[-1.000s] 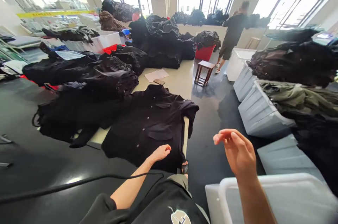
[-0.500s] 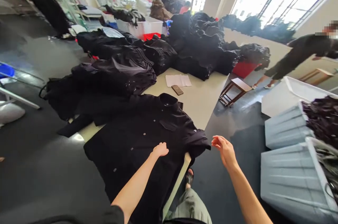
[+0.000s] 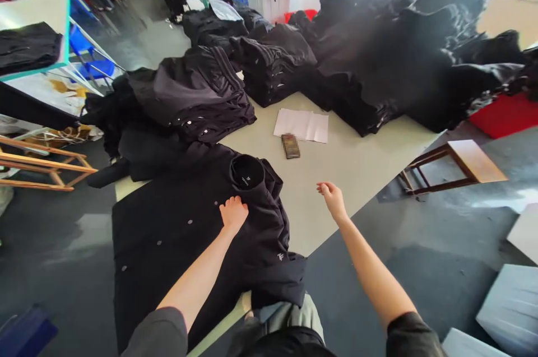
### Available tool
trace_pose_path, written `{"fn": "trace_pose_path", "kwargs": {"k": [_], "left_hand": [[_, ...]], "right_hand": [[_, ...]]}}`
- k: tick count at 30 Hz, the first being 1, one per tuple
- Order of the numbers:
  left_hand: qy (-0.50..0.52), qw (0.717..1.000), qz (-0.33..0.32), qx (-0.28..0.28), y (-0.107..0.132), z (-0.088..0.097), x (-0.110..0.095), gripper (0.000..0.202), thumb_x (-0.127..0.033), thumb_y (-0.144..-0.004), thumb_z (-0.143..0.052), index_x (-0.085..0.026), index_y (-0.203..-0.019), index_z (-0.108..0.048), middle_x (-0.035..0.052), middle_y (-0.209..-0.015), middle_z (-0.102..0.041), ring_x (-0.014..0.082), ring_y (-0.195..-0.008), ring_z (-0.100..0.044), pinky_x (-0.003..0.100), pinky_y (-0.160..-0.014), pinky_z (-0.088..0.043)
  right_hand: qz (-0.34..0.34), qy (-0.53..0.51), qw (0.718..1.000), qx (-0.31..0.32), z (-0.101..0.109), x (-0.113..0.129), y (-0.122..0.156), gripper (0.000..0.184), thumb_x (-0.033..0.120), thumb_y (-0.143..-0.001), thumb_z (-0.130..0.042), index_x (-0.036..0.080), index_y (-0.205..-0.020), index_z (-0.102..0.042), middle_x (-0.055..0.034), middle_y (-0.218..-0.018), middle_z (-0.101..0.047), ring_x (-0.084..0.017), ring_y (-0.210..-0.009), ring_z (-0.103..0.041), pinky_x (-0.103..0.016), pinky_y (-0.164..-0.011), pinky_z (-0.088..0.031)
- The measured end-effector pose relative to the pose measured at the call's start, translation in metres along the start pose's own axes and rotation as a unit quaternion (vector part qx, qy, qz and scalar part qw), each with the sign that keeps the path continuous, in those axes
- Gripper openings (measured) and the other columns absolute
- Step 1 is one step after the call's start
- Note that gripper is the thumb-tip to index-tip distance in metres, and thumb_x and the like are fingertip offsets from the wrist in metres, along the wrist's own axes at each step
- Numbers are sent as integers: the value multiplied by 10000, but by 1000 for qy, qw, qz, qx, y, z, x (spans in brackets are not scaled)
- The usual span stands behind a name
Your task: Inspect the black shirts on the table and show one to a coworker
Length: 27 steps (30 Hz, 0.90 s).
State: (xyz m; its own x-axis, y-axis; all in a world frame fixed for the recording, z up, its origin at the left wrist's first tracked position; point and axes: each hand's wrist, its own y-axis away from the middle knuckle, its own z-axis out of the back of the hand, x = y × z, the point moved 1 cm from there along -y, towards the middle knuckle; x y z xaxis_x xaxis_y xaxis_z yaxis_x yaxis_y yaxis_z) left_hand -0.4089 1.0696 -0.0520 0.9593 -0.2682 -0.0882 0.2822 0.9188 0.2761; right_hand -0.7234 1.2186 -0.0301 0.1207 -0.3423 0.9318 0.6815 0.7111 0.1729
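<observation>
Black shirt (image 3: pixel 176 233) under our L hand (image 3: pixel 233 214), fingers slightly spread, flat near collar (image 3: pixel 247 172); R hand (image 3: pixel 332 199), fingers loosely together, over table (image 3: pixel 348 177).

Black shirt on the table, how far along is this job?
Done: a stack of black garments looks folded on the table. In hand: the left hand rests on the black button-front shirt near its collar, and the right hand hangs open over bare tabletop. Left: a loose heap of black garments lies rumpled to the right.
</observation>
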Motion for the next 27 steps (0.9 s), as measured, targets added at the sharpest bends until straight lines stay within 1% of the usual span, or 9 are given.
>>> {"fn": "trace_pose_path", "kwargs": {"k": [3,7,10,13,17,20,22,24,27], "left_hand": [[-50,998,4,-46,3,-18,-8,338,-208,-941,-360,-57,-1088,-625,207,-1114,-634,358,-1109,-553,473,-921,-382],[-108,991,11,-85,-5,-42,1,280,-211,-914,-401,-99,-1005,-641,161,-1027,-638,324,-1033,-564,443,-885,-377],[-115,990,14,-85,-13,-55,8,247,-203,-902,-425,-115,-972,-645,156,-1008,-643,322,-1012,-564,440,-889,-366],[-110,991,13,-78,-17,-62,14,245,-197,-888,-439,-118,-982,-652,160,-1006,-647,326,-994,-565,439,-882,-363],[-105,992,19,-65,-19,-69,20,250,-195,-872,-448,-121,-976,-662,165,-981,-646,336,-985,-564,442,-889,-365],[-92,994,24,-55,-20,-73,23,242,-201,-858,-461,-139,-979,-661,163,-994,-649,344,-1002,-558,446,-904,-364],[-83,995,29,-49,-21,-75,25,246,-215,-860,-458,-141,-973,-664,168,-1001,-650,349,-1008,-555,450,-906,-363],[-77,996,33,-44,-22,-76,26,259,-233,-868,-449,-133,-960,-670,181,-1009,-650,353,-1005,-552,456,-903,-363],[-67,997,35,-33,-23,-77,28,271,-249,-865,-448,-127,-950,-675,191,-1012,-648,359,-1000,-550,462,-899,-364]], "right_hand": [[0,61,998,21,-5,3,-98,386,498,-818,-487,167,-878,-675,-117,-906,-735,-239,-886,-672,-358,-820,-518],[-5,145,988,58,-51,4,-216,289,379,-861,-520,157,-921,-695,-130,-1021,-745,-246,-989,-667,-345,-890,-493],[-9,195,977,83,-90,0,-277,294,346,-897,-517,147,-992,-713,-143,-1069,-742,-256,-1024,-668,-345,-922,-480],[2,232,968,94,-117,-4,-320,354,348,-939,-467,158,-1122,-703,-137,-1149,-724,-258,-1092,-646,-354,-964,-466],[38,264,957,111,-131,0,-364,425,357,-961,-420,162,-1256,-656,-128,-1220,-693,-251,-1130,-616,-362,-1005,-447],[61,284,948,127,-128,4,-380,438,365,-954,-431,138,-1262,-645,-137,-1173,-692,-247,-1077,-620,-363,-999,-446],[74,298,942,136,-117,2,-376,431,386,-940,-472,124,-1238,-640,-137,-1110,-691,-241,-1020,-622,-361,-984,-450],[82,313,934,150,-102,-5,-361,414,427,-906,-548,130,-1179,-643,-121,-1035,-684,-240,-973,-618,-363,-958,-460],[80,338,921,175,-83,-18,-336,332,460,-850,-636,164,-1000,-658,-94,-939,-667,-250,-962,-609,-367,-926,-472]]}}
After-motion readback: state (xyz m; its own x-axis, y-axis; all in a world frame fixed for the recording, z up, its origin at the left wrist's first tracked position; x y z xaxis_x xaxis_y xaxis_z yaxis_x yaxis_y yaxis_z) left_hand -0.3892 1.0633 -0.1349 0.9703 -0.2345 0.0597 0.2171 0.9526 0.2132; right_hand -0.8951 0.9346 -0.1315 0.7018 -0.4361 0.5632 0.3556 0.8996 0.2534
